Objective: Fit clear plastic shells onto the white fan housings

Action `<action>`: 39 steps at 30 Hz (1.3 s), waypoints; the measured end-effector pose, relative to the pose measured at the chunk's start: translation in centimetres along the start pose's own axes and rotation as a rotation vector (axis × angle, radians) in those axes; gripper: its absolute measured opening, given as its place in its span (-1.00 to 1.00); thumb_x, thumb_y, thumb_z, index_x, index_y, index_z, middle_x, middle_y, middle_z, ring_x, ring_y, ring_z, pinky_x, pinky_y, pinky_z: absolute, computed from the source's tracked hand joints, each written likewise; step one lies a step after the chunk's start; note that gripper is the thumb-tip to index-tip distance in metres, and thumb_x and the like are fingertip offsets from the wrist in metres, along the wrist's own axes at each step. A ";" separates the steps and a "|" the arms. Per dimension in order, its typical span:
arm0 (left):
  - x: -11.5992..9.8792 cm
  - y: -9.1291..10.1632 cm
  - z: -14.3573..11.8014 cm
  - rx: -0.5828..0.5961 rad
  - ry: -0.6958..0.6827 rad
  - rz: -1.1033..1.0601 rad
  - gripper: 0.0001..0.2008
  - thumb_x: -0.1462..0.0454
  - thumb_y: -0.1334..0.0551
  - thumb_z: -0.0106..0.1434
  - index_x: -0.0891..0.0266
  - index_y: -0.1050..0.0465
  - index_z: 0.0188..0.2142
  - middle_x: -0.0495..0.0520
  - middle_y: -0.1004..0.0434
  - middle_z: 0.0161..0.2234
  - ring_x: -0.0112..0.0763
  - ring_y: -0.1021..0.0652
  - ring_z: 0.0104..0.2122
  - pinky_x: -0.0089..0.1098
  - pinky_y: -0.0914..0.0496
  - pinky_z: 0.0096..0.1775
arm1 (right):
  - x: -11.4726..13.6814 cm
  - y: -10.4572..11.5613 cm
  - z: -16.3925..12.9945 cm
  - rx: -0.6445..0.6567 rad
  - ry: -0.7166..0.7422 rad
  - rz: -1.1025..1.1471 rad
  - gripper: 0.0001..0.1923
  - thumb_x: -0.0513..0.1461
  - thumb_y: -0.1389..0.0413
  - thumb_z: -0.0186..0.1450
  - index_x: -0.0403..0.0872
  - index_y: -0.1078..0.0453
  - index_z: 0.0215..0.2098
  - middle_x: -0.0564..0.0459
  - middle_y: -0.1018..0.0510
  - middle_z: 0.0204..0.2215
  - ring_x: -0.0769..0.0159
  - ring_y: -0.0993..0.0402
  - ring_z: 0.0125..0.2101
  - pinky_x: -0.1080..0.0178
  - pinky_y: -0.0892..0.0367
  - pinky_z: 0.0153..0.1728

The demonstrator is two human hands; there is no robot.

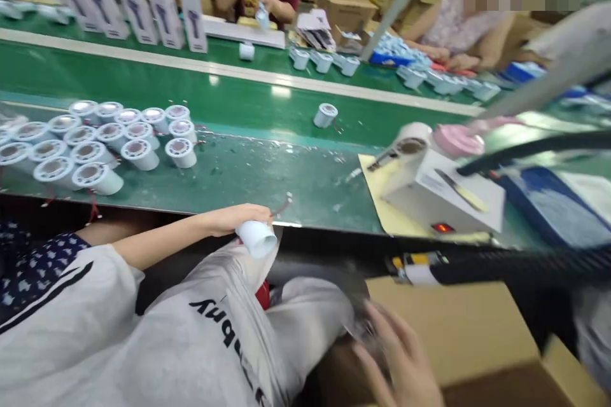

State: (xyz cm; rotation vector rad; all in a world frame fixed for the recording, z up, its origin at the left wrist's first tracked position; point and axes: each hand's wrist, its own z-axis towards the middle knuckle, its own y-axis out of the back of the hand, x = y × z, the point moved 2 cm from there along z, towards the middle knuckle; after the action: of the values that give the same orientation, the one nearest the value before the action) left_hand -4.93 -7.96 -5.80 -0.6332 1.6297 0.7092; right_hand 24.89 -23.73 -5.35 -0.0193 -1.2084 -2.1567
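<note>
Right hand (401,356) motion-blurred, cut off by bottom edge — grasp unclear

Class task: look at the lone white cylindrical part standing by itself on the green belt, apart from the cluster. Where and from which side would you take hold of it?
Grip the lone white part around its round side wall, coming down from above. It stands tilted, open end up, with bare green belt all round, so fingers should fit on opposite sides.

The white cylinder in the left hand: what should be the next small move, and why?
Probably lift the white cylinder onto the green bench: the left hand holds it just below the bench edge, and similar cylinders stand there in rows.
</note>
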 end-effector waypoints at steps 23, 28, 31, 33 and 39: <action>1.7 -7.8 5.8 0.285 -0.543 0.400 -0.34 0.10 -0.53 0.08 0.13 -0.52 0.17 0.27 -0.50 0.15 -0.03 -0.50 0.15 -0.06 -0.40 0.18 | -1.1 -5.0 0.3 -0.315 -0.657 0.712 -0.65 0.00 -0.30 0.30 0.01 -0.58 -0.56 -0.07 -0.69 -0.21 0.06 -0.65 -0.14 0.12 -0.57 -0.23; 1.3 -8.3 5.1 0.329 -0.326 0.164 -0.30 0.24 -0.49 0.10 0.19 -0.42 0.24 0.28 -0.52 0.17 -0.16 -0.59 0.05 -0.24 -0.50 0.01 | -1.4 -4.7 -0.2 -0.232 -0.543 0.825 -0.70 0.07 -0.38 0.22 0.05 -0.67 -0.29 -0.10 -0.66 0.04 -0.06 -0.60 0.06 -0.06 -0.57 0.02; 1.7 -8.4 4.9 0.366 -0.199 -0.031 -0.28 0.24 -0.49 0.11 0.16 -0.39 0.26 0.27 -0.49 0.19 -0.26 -0.62 -0.05 -0.29 -0.52 -0.06 | -0.9 -4.3 -0.4 -0.113 -0.379 0.584 -0.64 -0.05 -0.42 0.22 0.08 -0.62 -0.04 -0.10 -0.54 0.21 -0.06 -0.51 0.18 -0.09 -0.46 0.19; 1.9 -8.4 4.8 0.390 -0.162 -0.071 -0.27 0.23 -0.51 0.10 0.13 -0.40 0.26 0.27 -0.47 0.23 -0.26 -0.62 -0.06 -0.30 -0.52 -0.08 | -0.6 -4.1 -0.7 -0.089 -0.317 0.472 -0.68 -0.12 -0.37 0.28 0.07 -0.58 0.00 -0.09 -0.57 0.18 -0.02 -0.51 0.19 -0.06 -0.43 0.23; 1.4 -8.2 4.6 0.470 -0.241 0.003 -0.21 0.22 -0.55 0.07 0.07 -0.40 0.29 0.24 -0.43 0.29 -0.13 -0.57 0.12 -0.28 -0.50 0.01 | -0.8 -4.6 -1.7 -0.083 -0.394 0.628 -0.59 -0.05 -0.37 0.27 0.04 -0.47 0.02 -0.10 -0.63 0.05 0.02 -0.59 0.09 0.00 -0.59 0.06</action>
State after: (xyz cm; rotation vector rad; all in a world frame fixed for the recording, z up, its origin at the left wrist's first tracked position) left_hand 3.90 -9.99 -8.61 -0.1968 1.4984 0.3652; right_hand 23.50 -22.93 -10.12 -0.7850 -1.1211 -1.6761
